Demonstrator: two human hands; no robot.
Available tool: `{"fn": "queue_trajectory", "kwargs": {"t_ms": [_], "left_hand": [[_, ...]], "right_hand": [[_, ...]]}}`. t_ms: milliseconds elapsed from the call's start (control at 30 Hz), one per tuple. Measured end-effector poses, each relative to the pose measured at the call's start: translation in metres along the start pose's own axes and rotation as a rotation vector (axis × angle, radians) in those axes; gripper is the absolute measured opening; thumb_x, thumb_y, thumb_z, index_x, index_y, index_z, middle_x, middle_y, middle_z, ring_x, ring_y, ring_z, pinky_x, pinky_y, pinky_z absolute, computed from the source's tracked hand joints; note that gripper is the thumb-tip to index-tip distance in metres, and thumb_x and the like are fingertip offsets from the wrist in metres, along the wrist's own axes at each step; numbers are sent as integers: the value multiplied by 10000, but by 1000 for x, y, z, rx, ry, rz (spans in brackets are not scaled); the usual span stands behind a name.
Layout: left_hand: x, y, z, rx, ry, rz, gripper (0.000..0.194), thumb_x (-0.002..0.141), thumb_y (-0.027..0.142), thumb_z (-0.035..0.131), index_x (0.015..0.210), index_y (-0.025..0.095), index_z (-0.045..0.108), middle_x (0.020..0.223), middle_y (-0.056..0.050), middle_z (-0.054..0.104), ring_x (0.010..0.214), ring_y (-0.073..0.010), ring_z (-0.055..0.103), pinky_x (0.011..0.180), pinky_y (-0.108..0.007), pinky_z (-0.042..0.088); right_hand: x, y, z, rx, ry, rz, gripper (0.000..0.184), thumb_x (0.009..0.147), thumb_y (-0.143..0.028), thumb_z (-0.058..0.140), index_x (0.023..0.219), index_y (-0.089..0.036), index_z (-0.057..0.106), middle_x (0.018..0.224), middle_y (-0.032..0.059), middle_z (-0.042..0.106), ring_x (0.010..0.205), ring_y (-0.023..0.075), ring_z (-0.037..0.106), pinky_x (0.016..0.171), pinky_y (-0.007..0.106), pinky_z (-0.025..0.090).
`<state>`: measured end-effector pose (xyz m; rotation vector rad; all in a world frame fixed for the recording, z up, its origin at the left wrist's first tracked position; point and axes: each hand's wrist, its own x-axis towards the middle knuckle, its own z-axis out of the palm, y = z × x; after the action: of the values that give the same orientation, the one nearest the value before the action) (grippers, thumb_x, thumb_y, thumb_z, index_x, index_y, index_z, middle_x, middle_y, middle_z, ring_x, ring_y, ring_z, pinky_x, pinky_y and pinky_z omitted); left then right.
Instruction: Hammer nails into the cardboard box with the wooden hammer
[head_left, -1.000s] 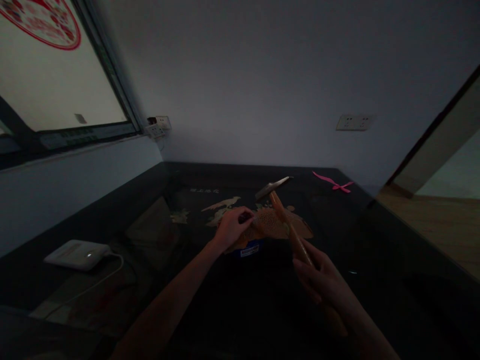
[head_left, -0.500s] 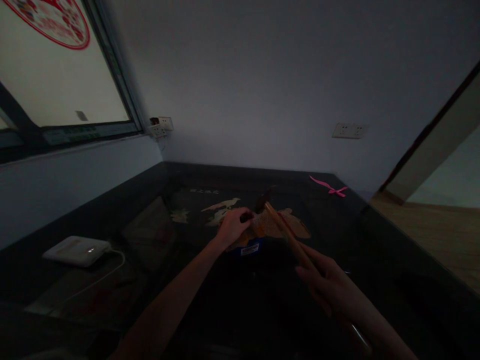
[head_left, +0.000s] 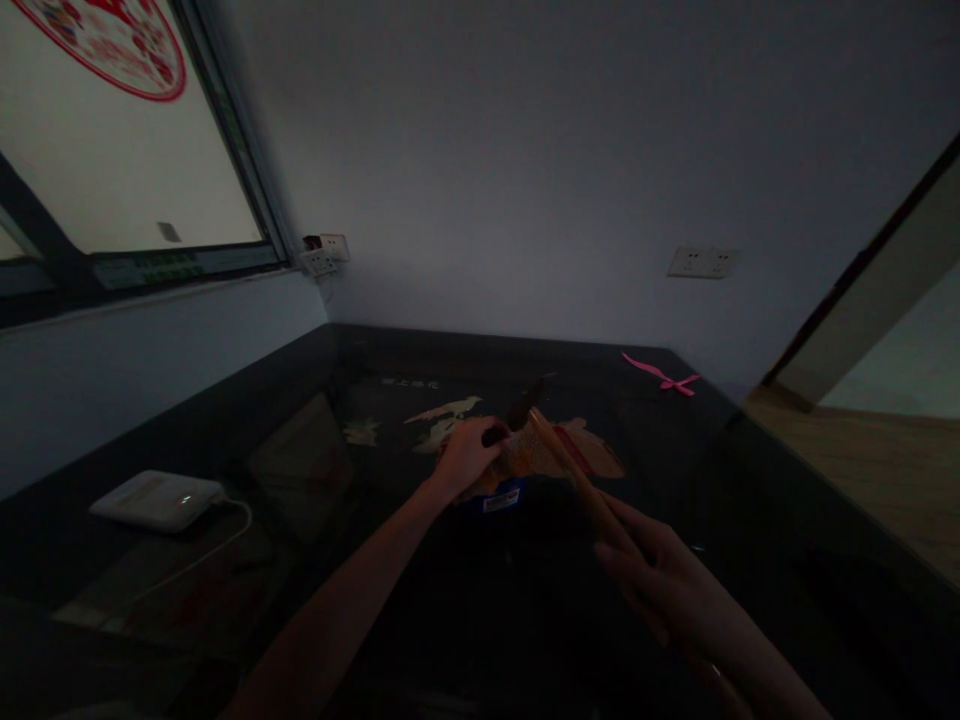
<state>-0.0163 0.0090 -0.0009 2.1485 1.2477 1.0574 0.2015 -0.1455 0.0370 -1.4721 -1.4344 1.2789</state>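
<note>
My left hand is closed, thumb and fingers curled together at the top of a blue-and-orange packet. A white label shows on the packet's blue front; its top is partly covered by my fingers. My right hand is wrapped round a long light-brown wooden stick. The stick slants up and to the left, its far end just right of the packet. Beyond that end is a dark shape; in this dim light I cannot tell whether it belongs to the stick.
The dark glossy table bears a pale bird-and-flower design. A white power bank with a cable lies at the left. A pink ribbon lies at the back right. The wall stands behind, with sockets.
Almost nothing differs. The view has shifted very slightly, and both hands keep their places and their grips.
</note>
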Motion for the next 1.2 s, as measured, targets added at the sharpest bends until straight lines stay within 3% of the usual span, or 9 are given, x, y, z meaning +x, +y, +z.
{"fn": "queue_trajectory", "kwargs": {"t_ms": [100, 167, 300, 500, 633, 800, 933, 1033, 1200], "left_hand": [[0, -1, 1, -18, -1, 5, 93, 775, 111, 621, 842, 161, 661, 834, -31, 695, 804, -180, 648, 746, -291, 489], [0, -1, 1, 19, 4, -3, 101, 772, 120, 629, 856, 162, 664, 841, -34, 697, 796, -185, 648, 742, -297, 488], [0, 0, 0, 108, 2, -12, 127, 765, 130, 642, 884, 167, 668, 848, -37, 698, 822, -208, 646, 761, -322, 479], [-1, 1, 0, 58, 3, -24, 95, 773, 116, 631, 843, 168, 668, 861, -32, 702, 833, -188, 650, 775, -296, 481], [0, -1, 1, 107, -3, -49, 148, 778, 160, 635, 922, 163, 670, 874, -42, 702, 813, -201, 652, 740, -307, 490], [1, -4, 2, 83, -8, -15, 127, 783, 154, 621, 899, 166, 671, 869, -40, 701, 823, -194, 651, 743, -294, 489], [1, -4, 3, 82, 2, -16, 115, 777, 147, 624, 882, 163, 668, 856, -39, 696, 807, -195, 649, 741, -303, 485], [1, -3, 3, 113, 4, -11, 149, 780, 159, 627, 924, 165, 665, 872, -43, 694, 816, -205, 643, 751, -320, 483], [0, -2, 3, 118, -2, 5, 150, 790, 150, 616, 932, 167, 663, 896, -45, 692, 834, -202, 640, 767, -318, 480]], "right_hand": [[1, -3, 0, -18, -3, -14, 672, 766, -430, 638, 1374, -204, 463, 713, 3, 654, 487, 125, 559, 414, 216, 464], [2, -6, 0, -24, -3, -51, 628, 770, -399, 639, 1347, -195, 500, 901, 58, 705, 705, 200, 659, 596, 293, 552], [3, -6, -1, -27, 4, -106, 563, 765, -376, 654, 1294, -210, 559, 1201, 79, 655, 1105, 291, 584, 933, 416, 472], [3, 3, -3, -61, 55, -82, 619, 759, -407, 659, 1328, -205, 525, 1088, 74, 692, 907, 261, 660, 739, 352, 560], [4, 4, -2, -79, 30, -58, 610, 774, -377, 654, 1342, -210, 509, 911, 49, 712, 880, 250, 658, 750, 358, 553], [4, 2, -2, -64, 36, -130, 558, 771, -371, 660, 1295, -207, 561, 1082, 70, 682, 977, 253, 629, 814, 346, 529], [4, 0, -2, -27, -18, -69, 590, 793, -398, 638, 1347, -246, 504, 799, 27, 704, 660, 189, 652, 590, 288, 550], [3, 0, -1, -14, -47, -9, 627, 797, -409, 624, 1380, -246, 458, 580, -31, 614, 437, 136, 544, 430, 245, 485], [3, 3, 0, 6, -22, -24, 604, 796, -391, 633, 1357, -222, 489, 748, 8, 668, 537, 136, 574, 452, 220, 464]]}}
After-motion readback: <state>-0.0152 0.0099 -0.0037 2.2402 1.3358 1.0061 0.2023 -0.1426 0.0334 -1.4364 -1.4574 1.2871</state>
